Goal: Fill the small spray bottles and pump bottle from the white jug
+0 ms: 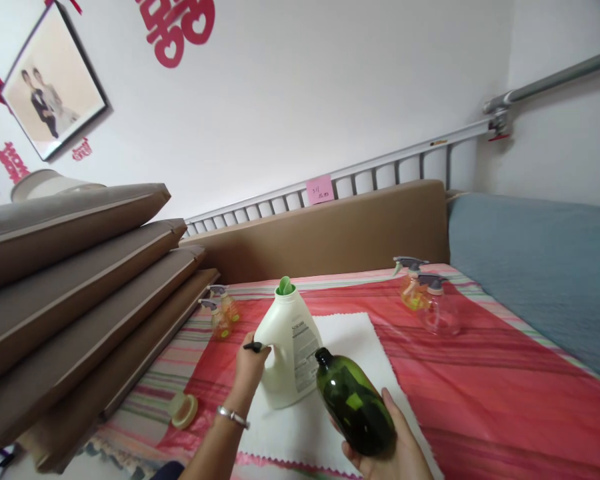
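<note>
A large cream-white detergent jug (287, 357) stands upright on a white cloth (353, 333), with a green spout (285, 287) in its uncapped mouth. My left hand (251, 363) is closed at the jug's handle, fingers partly hidden. A small black piece (253, 347), perhaps a pump head, pokes out of that same hand. In my right hand (397, 447) is a dark green bottle (355, 403), held round its base. Tilted to the upper left, the bottle has an open black neck that comes close to the jug's right side; I cannot tell whether they touch.
A pale green cap (183, 410) lies at the left. Two spray bottles (220, 323) stand by the stacked brown cushions (105, 300). At the right are a spray bottle with yellow liquid (413, 293) and a clear spray bottle (440, 317). A brown backboard (320, 240) borders the red cover (505, 373).
</note>
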`<action>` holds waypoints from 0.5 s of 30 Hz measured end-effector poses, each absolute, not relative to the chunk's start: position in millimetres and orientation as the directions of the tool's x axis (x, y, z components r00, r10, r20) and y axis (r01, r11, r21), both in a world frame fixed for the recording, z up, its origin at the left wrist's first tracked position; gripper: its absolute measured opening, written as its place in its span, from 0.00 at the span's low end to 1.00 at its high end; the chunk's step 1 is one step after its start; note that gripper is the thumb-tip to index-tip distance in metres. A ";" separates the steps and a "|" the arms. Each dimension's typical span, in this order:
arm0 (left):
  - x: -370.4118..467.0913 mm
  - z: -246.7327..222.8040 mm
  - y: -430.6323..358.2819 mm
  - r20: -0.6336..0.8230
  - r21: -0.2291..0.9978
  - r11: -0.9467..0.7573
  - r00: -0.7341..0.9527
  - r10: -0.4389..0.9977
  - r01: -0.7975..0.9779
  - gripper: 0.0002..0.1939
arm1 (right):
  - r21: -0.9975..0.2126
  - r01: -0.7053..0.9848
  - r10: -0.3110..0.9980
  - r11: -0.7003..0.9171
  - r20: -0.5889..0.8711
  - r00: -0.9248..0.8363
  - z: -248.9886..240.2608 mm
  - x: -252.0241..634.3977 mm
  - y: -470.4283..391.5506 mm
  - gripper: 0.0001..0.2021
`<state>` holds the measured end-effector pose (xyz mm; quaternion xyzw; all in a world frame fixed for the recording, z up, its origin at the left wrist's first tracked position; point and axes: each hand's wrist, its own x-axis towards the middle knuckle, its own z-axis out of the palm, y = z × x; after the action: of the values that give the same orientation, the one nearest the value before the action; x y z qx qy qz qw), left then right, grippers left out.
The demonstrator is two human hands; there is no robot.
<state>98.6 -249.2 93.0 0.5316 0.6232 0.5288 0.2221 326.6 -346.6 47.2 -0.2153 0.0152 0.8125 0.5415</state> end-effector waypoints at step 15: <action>78.5 118.3 -299.1 0.420 0.771 -0.288 -0.113 0.901 0.567 0.18 | -0.423 -0.885 0.952 -0.196 -0.297 -0.070 32.1 378.1 -365.4 0.15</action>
<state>78.5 -299.1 118.3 0.6430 0.5707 0.4804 0.1733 378.1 -365.4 32.1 -0.2602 -0.0650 0.7284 0.6305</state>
